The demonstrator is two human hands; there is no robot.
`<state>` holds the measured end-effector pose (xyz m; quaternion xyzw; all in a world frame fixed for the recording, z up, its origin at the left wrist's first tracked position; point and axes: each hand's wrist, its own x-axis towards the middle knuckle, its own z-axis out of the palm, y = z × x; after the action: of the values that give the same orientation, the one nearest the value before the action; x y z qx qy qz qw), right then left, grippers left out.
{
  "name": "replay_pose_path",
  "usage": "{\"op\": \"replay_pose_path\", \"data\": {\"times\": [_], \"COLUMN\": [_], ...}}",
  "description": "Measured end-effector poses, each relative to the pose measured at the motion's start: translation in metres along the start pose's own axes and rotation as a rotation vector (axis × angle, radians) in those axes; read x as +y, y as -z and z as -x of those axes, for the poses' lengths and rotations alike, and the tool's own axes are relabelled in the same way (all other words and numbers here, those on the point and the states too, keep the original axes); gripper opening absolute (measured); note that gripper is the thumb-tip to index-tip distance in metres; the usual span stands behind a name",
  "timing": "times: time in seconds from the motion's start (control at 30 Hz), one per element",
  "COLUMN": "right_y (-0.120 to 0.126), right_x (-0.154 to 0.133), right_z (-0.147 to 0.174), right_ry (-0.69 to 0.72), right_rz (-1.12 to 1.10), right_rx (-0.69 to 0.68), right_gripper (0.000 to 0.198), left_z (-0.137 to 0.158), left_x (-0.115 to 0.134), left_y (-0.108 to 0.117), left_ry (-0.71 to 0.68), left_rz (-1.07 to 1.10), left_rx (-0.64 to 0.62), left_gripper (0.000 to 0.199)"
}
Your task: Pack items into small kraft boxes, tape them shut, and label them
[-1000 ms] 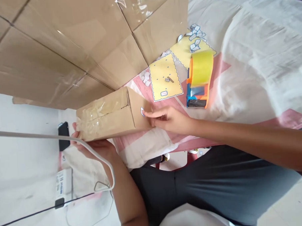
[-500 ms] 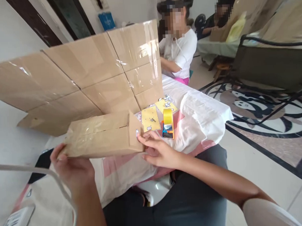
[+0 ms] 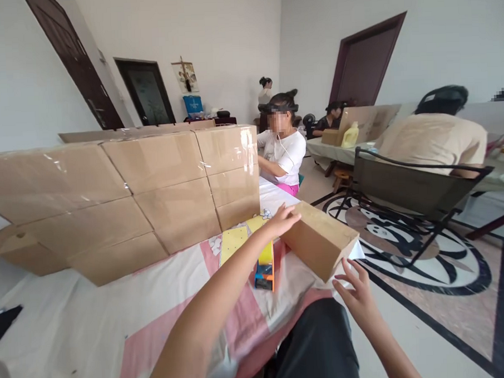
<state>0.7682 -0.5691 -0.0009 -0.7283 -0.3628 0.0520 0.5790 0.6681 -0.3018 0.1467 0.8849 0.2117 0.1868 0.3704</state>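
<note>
Box [image 3: 316,241] near the edge of the table [image 3: 90,318], your left hand [image 3: 283,220] over 1 end, grip hard to tell, right hand [image 3: 355,287] spread at the other: loose support could let it slip off.

This looks like a home's living room turned makeshift workshop. The home shows in the dark-framed door with a frosted glass panel [image 3: 148,96] and the pale hanging wall scroll [image 3: 191,76] at far left, and the round black-and-white panda design [image 3: 379,233] on the right floor. The work shows in the wall of taped brown cardboard boxes [image 3: 168,187] and oblong brown cardboard box [image 3: 316,239] at the near white-and-pink cloth-covered worktop [image 3: 94,313].
</note>
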Motion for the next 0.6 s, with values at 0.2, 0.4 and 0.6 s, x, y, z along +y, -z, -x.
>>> {"op": "replay_pose_path", "data": {"times": [0.2, 0.4, 0.6], "right_y": [-0.027, -0.066, -0.100], "right_x": [0.013, -0.004, -0.018], "right_z": [-0.021, -0.042, -0.103], "right_ry": [0.013, -0.021, -0.060], "right_rz": [0.200, 0.349, 0.494], "right_rx": [0.009, -0.048, -0.163], "right_gripper": [0.078, 0.091, 0.110], "left_z": [0.001, 0.145, 0.254], "left_x": [-0.031, -0.128, -0.215], "left_y": [-0.005, 0.038, 0.064], "left_ry": [-0.078, -0.168, 0.188], "left_rz": [-0.159, -0.217, -0.087], "left_rx": [0.048, 0.427, 0.527], "left_gripper": [0.067, 0.043, 0.028]}}
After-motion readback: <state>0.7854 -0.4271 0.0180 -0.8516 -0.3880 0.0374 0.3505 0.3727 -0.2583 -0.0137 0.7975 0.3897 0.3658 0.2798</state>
